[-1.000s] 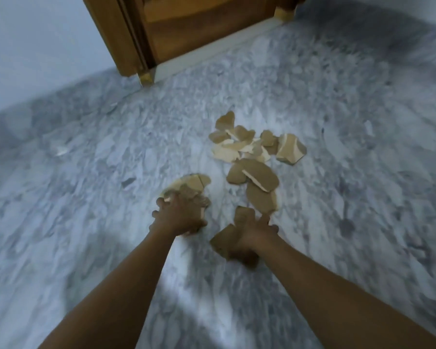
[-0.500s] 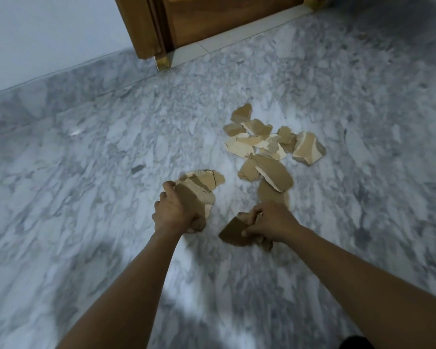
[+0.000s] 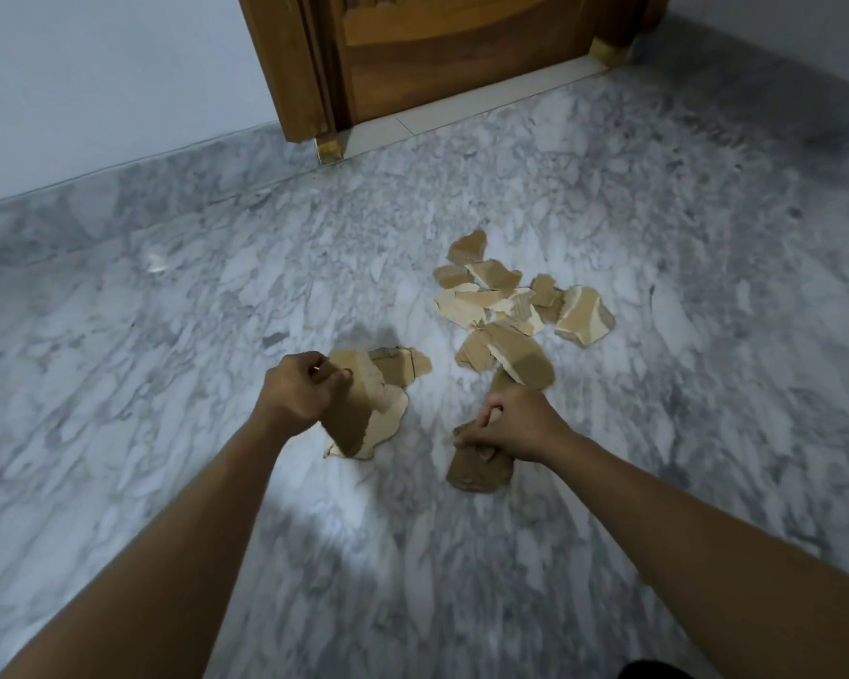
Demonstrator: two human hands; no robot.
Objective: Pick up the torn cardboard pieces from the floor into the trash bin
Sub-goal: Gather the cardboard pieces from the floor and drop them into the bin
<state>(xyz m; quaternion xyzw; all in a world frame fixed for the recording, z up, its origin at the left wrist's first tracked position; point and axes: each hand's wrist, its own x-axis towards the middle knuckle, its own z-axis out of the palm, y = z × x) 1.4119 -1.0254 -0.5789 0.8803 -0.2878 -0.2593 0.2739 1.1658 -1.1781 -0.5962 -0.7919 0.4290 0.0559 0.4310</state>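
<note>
Both hands are loaded here. The left hand [image 3: 301,395] has its fingers and thumb curled round a cardboard stack [image 3: 363,414], several torn sheets fanning out toward four o'clock of the fist. Their lower edges are close to the floor [image 3: 216,311]; I cannot tell whether they touch it. The right hand [image 3: 518,423] clamps a single cardboard piece [image 3: 481,470], which sticks out below the knuckles at seven o'clock. The loose pieces [image 3: 503,306] lie scattered between twelve and one o'clock of that hand, the nearest just beside it. The door [image 3: 461,51] stands beyond at twelve.

To do this well, I'd say squeeze the stack flat so no inner sheet slides out. Then tuck the right hand's piece onto it, which frees one hand to gather the rest.

The trash bin is nowhere in view, so which way to carry is a guess. The fingertips under the cardboard are hidden, and the sheets in the left grip can't be counted. A dark shape [image 3: 653,671] at five o'clock is cut off by the bottom edge and can't be identified.
</note>
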